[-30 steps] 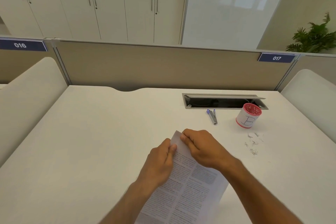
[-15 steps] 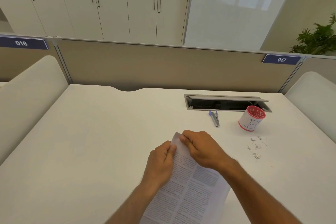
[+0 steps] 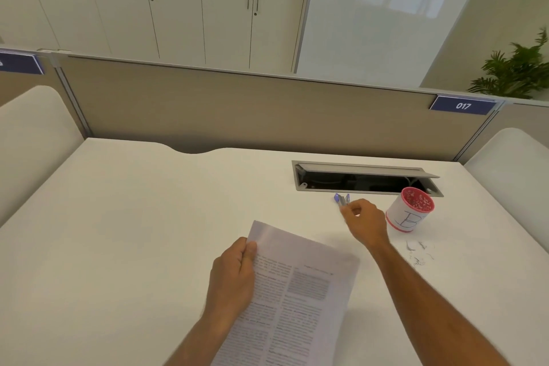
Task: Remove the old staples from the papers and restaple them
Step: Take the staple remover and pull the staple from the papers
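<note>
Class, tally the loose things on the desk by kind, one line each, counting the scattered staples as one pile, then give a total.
Stapled papers: 1
Blue stapler: 1
Red-rimmed cup: 1
Pile of pulled staples: 1
Total: 4

counter [image 3: 148, 232]: plain white. papers [image 3: 297, 291]: white, black text in columns. cup [image 3: 408, 214]: white wall, red rim and base, hand-drawn dark letter "b". stapler [image 3: 342, 199]: blue and grey. partition [image 3: 237, 110]: beige. sign [image 3: 462, 105]: navy, white "017".
</note>
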`<state>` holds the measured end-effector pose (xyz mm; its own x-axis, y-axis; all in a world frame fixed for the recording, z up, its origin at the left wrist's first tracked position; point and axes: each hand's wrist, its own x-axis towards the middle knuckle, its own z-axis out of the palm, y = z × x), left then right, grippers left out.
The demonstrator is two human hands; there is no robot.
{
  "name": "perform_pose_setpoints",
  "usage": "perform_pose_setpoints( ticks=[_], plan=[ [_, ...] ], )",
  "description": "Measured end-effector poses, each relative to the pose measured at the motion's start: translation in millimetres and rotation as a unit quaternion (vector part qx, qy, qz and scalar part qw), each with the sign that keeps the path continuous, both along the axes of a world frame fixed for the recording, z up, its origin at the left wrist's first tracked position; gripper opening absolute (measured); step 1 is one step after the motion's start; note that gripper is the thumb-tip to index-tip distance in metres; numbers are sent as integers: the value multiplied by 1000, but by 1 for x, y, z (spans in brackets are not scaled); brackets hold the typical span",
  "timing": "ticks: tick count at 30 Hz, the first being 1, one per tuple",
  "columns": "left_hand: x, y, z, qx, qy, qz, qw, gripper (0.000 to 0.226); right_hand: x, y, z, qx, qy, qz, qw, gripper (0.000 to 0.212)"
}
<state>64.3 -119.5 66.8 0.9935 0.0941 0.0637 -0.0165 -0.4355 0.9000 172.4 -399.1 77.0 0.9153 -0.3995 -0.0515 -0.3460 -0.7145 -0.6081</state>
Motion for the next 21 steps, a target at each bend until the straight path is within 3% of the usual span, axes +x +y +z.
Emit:
perform_pose_setpoints(
  ticks=[10,17,21],
  plan=[
    [29,-8,-11,9,16,19,1000,38,64,-32,-40,-43,89,-31,995,67],
    [37,-8,-19,11,28,25,999,39,72,-24,-50,-56,85,-26,995,63],
    [34,-10,-16,8,23,24,999,39,63,-22,-45,9,45,-40,998,57]
  ],
)
